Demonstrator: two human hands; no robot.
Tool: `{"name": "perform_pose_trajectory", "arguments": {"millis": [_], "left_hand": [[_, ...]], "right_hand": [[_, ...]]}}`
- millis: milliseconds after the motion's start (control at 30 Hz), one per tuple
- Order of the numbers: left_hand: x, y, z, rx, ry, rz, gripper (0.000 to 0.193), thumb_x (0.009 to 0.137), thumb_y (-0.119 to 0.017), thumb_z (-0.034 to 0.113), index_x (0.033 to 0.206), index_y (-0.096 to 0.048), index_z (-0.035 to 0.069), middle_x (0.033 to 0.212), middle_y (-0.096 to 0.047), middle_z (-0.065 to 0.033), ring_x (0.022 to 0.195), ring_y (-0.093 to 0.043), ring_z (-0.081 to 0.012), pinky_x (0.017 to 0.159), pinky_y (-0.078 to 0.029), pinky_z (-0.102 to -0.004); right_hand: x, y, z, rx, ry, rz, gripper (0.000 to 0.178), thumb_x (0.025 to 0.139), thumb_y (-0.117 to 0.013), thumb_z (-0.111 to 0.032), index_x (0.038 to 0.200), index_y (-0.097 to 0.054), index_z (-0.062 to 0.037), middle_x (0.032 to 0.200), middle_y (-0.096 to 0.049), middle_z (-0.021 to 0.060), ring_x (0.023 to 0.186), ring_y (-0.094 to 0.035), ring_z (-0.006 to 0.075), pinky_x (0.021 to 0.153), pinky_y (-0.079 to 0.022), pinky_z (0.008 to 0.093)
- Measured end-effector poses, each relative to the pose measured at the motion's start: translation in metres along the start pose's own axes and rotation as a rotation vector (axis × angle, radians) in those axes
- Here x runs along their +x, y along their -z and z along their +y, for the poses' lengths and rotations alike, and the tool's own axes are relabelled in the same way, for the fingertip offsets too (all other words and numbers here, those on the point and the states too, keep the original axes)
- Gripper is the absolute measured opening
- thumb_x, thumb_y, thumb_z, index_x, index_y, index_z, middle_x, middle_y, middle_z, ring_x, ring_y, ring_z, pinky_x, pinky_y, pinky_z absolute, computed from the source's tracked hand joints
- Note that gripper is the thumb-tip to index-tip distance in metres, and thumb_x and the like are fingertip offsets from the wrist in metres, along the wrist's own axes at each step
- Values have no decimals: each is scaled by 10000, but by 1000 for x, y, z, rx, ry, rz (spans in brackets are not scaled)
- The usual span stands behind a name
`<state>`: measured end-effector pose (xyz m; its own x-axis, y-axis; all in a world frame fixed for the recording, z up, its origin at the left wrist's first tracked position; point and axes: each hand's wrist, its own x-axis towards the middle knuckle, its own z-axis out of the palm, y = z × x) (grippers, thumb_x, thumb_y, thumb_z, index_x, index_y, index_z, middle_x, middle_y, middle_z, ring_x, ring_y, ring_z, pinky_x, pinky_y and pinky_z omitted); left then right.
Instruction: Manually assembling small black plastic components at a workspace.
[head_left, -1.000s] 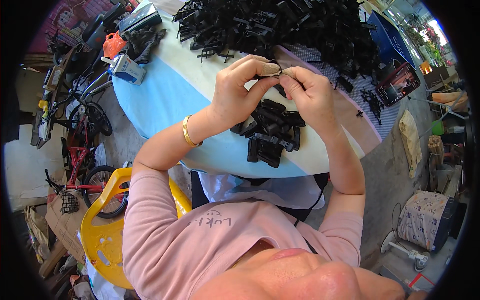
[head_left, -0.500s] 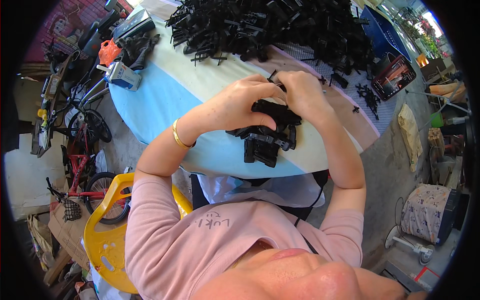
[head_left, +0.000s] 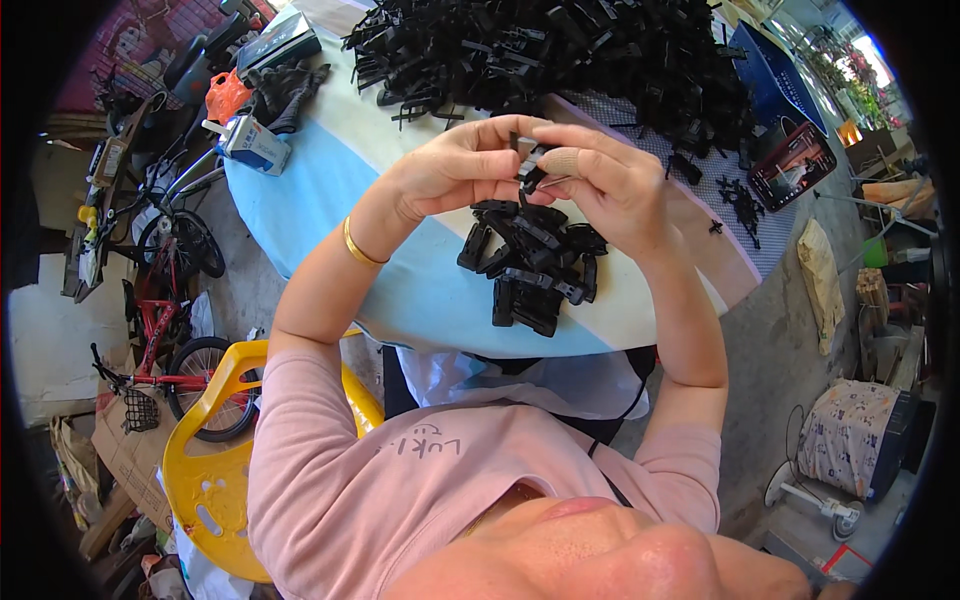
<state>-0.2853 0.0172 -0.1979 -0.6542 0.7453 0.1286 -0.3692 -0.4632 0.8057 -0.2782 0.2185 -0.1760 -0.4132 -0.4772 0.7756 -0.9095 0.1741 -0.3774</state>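
Observation:
Between my two hands, above the table, is a small black plastic part point(head_left: 531, 172). My left hand point(head_left: 468, 165) pinches it from the left with thumb and fingers. Closed on its other side is my right hand point(head_left: 606, 180), which has a tan wrap around one finger. Just below my hands, near the table's front edge, lies a small pile of black plastic parts point(head_left: 530, 270). A far larger heap of similar black parts point(head_left: 560, 60) covers the back of the table. The exact shape of the held part is partly hidden by my fingers.
The table wears a striped cloth point(head_left: 300, 200). A blue-and-white carton point(head_left: 254, 146) and an orange bag point(head_left: 229, 98) stand at its left. On the right are small black cross-shaped pieces point(head_left: 741, 205), a phone point(head_left: 792, 167) and a blue basket point(head_left: 775, 80). A yellow chair point(head_left: 205, 450) is at my left.
My hands have lifted off the small pile and drawn slightly apart, so the pile and the small black part between my fingers now show. The view has shifted slightly.

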Motion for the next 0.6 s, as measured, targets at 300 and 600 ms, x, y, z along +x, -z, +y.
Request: {"name": "perform_pose_trajectory", "arguments": {"millis": [300,600], "left_hand": [[3,-26,0,449,-257,414,368,773,-622,-43,1109,-480,-4,996,-595,-138,868,-615,-183,792,-515,-298],[4,-36,-17,898,-441,569,284,778,-638,-2,1032,-511,-18,975,-599,-65,848,-586,-92,754,-490,-238]], "right_hand": [[-3,1,-7,292,-657,36,125,841,-588,-94,927,-591,-4,764,-572,-5,629,-465,35,566,-372,160],[-2,-6,-11,296,-742,-12,146,885,-537,-140,892,-602,-9,660,-535,-32,572,-418,11,508,-323,158]]}}
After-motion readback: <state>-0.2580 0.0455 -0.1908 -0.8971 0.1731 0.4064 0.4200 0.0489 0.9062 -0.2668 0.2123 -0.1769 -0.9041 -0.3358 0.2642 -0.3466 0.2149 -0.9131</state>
